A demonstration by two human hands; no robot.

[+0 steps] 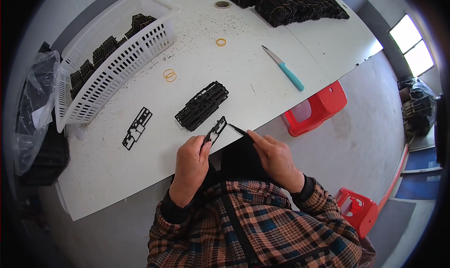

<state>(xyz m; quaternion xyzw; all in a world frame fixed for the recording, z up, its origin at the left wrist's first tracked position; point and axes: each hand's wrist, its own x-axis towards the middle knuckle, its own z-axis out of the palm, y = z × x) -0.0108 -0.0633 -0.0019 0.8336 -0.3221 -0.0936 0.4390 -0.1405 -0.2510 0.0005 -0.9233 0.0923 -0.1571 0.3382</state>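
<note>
My left hand (191,167) is closed on one end of a black plastic frame (219,127) with cut-out openings, held tilted above the table's near edge. In my right hand (276,158) is a slim dark pointed tool (238,129); its exact kind is not clear. The tool's tip is at or very close to the frame's upper end. Just beyond my left hand lies a stack of similar black frames (202,105). Farther left, a single black frame (137,128) lies flat on the white table (117,174).
A white perforated basket (117,57) holding bundles of black frames stands at the left. A knife with a turquoise handle (291,77) lies right of centre, near yellow rubber bands (221,42). Many black bundles (290,5) cover the far side. Red stools (318,108) stand at the right.
</note>
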